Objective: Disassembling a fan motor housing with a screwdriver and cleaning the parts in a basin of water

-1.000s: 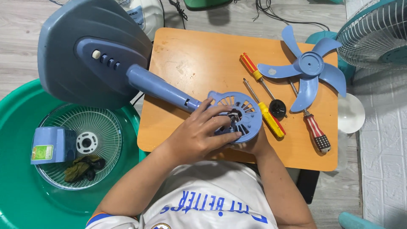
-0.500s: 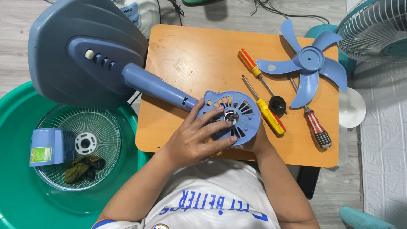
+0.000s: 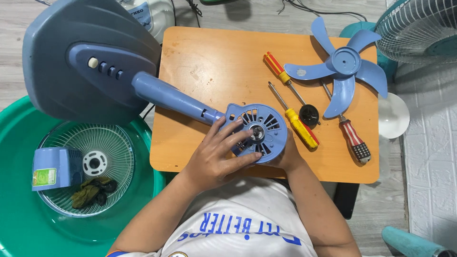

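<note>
A big green basin (image 3: 19, 209) fills the lower left of the frame, holding a white wire fan guard (image 3: 85, 166) and a small blue housing (image 3: 50, 167). Above it, the grey-blue fan base (image 3: 71, 62) hangs off the orange table (image 3: 214, 62), its stem running down to the round blue motor casing (image 3: 259, 128) at centre. The left hand (image 3: 214, 159) lies spread over the casing, fingertips on the vents near the metal shaft. The right hand (image 3: 285, 157) cups the casing from beneath (mostly hidden, so its grip I cannot tell). At upper right lie the blue fan blade (image 3: 342, 66) and three screwdrivers (image 3: 300, 126). With the heavy base overhanging the edge, the fan could tip and drag the casing from those fingers.
</note>
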